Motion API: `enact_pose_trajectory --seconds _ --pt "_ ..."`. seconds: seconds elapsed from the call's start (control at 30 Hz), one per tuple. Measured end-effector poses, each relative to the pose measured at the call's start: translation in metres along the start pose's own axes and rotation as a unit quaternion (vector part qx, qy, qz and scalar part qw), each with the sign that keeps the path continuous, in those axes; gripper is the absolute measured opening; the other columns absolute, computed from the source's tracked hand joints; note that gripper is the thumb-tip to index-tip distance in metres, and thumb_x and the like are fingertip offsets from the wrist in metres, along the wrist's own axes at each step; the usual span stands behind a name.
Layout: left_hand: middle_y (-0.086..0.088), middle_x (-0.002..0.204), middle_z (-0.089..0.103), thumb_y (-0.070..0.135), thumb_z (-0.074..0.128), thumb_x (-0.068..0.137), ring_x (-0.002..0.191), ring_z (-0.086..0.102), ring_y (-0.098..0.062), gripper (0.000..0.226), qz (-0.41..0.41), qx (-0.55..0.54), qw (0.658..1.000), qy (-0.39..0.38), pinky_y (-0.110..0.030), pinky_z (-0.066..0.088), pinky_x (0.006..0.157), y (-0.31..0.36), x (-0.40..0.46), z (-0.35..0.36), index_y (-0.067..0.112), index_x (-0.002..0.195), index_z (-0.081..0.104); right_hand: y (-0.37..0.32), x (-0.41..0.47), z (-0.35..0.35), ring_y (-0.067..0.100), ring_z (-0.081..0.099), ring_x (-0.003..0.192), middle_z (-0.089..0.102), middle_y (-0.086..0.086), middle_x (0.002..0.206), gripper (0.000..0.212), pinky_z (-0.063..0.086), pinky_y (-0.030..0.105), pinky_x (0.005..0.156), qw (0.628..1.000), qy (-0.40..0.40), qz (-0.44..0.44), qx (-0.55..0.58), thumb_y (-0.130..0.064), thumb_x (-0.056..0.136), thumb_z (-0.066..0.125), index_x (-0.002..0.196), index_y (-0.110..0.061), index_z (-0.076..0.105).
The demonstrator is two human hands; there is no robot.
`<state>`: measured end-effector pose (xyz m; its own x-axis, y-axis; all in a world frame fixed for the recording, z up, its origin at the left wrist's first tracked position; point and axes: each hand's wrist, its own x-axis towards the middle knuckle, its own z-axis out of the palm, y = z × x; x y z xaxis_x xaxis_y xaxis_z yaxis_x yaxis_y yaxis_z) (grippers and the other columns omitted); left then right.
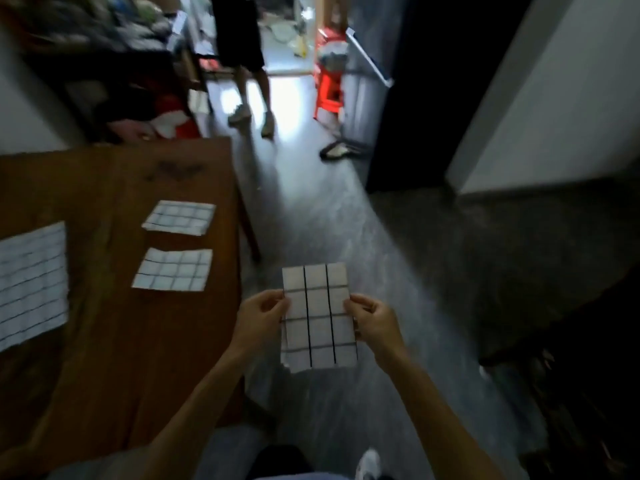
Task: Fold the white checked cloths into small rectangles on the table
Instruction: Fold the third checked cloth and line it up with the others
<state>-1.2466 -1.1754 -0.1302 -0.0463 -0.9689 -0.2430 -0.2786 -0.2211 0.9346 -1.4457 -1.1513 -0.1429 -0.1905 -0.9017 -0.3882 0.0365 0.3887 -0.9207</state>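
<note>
Folded cloth (318, 315) is pinched at both edges by left hand (263, 315) and right hand (372, 322), off the counter (114, 334); placement beside two folded cloths (175, 245) seems due.

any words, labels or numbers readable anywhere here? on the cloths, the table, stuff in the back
No readable text in this view.
Held cloth, pinched by left hand and right hand: only dark grid lines.
Two folded cloths on the table: grid lines only.
Dark mark on the table: too blurred to read.
</note>
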Motion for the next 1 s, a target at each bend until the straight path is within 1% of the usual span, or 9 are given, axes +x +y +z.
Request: enact_pose_trajectory --seconds 0.17,0.37,0.5,0.57,0.67,0.73,0.8,0.9,1.0 --pt "0.005 0.099 0.068 0.021 0.06 0.089 0.091 0.067 -0.012 0.009 -0.058 -0.082 0.982 0.163 -0.04 0.058 0.078 0.008 0.01 -0.02 0.026 0.096 0.066 -0.041 0.065 0.03 0.019 0.07 0.086 0.071 0.005 0.096 0.009 0.06 0.037 0.073 0.986 -0.149 -0.021 -0.072 -0.018 0.091 0.062 0.097 -0.024 0.065" --pt "0.003 0.105 0.064 0.019 0.058 0.091 0.093 0.064 -0.014 0.014 -0.113 -0.163 0.92 0.337 -0.033 0.058 0.071 -0.022 0.023 -0.053 0.02 0.104 0.063 -0.055 0.123 0.114 0.013 0.071 0.084 0.071 0.003 0.097 0.016 0.058 0.028 0.068 0.933 -0.307 -0.045 -0.184 -0.015 0.092 0.06 0.106 -0.015 0.067" --pt "0.005 0.105 0.061 0.02 0.059 0.091 0.093 0.063 -0.014 0.015 -0.146 -0.183 0.891 0.388 -0.036 0.057 0.076 -0.055 0.034 -0.078 0.022 0.106 0.06 -0.057 0.145 0.17 0.006 0.07 0.079 0.072 -0.008 0.086 0.015 0.055 0.019 0.064 0.896 -0.355 -0.069 -0.256 -0.01 0.09 0.061 0.094 -0.022 0.069" --pt "0.004 0.108 0.062 0.021 0.059 0.091 0.093 0.062 -0.012 0.014 -0.168 -0.176 0.878 0.411 -0.036 0.056 0.079 -0.071 0.038 -0.084 0.022 0.105 0.06 -0.051 0.158 0.194 0.009 0.069 0.081 0.072 -0.007 0.086 0.013 0.056 0.023 0.07 0.88 -0.366 -0.079 -0.292 -0.012 0.09 0.063 0.097 -0.021 0.07" --pt "0.0 0.108 0.064 0.021 0.062 0.089 0.096 0.062 -0.014 0.024 -0.198 -0.176 0.841 0.472 -0.029 0.054 0.079 -0.093 0.037 -0.094 0.014 0.112 0.063 -0.041 0.175 0.239 0.009 0.067 0.084 0.072 -0.004 0.091 0.016 0.056 0.027 0.079 0.831 -0.407 -0.094 -0.367 -0.017 0.089 0.064 0.104 -0.017 0.072" --pt "0.001 0.106 0.063 0.02 0.063 0.089 0.093 0.06 -0.01 0.025 -0.223 -0.186 0.812 0.506 -0.016 0.051 0.067 -0.103 0.033 -0.1 0.011 0.112 0.062 -0.032 0.181 0.267 0.004 0.065 0.081 0.07 -0.008 0.089 0.01 0.055 0.019 0.076 0.797 -0.44 -0.113 -0.398 -0.017 0.089 0.064 0.097 -0.017 0.071" --pt "0.006 0.098 0.061 0.018 0.061 0.09 0.088 0.059 -0.005 0.023 -0.25 -0.206 0.789 0.522 -0.012 0.049 0.058 -0.113 0.033 -0.108 0.011 0.112 0.061 -0.021 0.184 0.295 -0.001 0.061 0.078 0.069 -0.01 0.089 0.01 0.049 0.009 0.067 0.759 -0.473 -0.128 -0.429 -0.017 0.09 0.062 0.097 -0.019 0.069" --pt "0.001 0.11 0.06 0.021 0.062 0.09 0.102 0.057 -0.013 0.032 -0.294 -0.198 0.758 0.547 -0.026 0.048 0.083 -0.132 0.036 -0.123 0.009 0.12 0.059 -0.001 0.19 0.334 -0.001 0.058 0.08 0.067 -0.008 0.1 0.026 0.042 0.008 0.065 0.706 -0.512 -0.152 -0.465 -0.022 0.092 0.061 0.117 -0.017 0.064" --pt "-0.006 0.121 0.059 0.022 0.061 0.09 0.104 0.053 -0.012 0.038 -0.332 -0.167 0.731 0.573 -0.026 0.042 0.087 -0.15 0.042 -0.136 0.007 0.125 0.056 0.02 0.199 0.367 -0.001 0.053 0.058 0.061 -0.012 0.074 0.016 0.038 0.01 0.052 0.644 -0.556 -0.178 -0.495 -0.022 0.094 0.057 0.107 -0.018 0.066"
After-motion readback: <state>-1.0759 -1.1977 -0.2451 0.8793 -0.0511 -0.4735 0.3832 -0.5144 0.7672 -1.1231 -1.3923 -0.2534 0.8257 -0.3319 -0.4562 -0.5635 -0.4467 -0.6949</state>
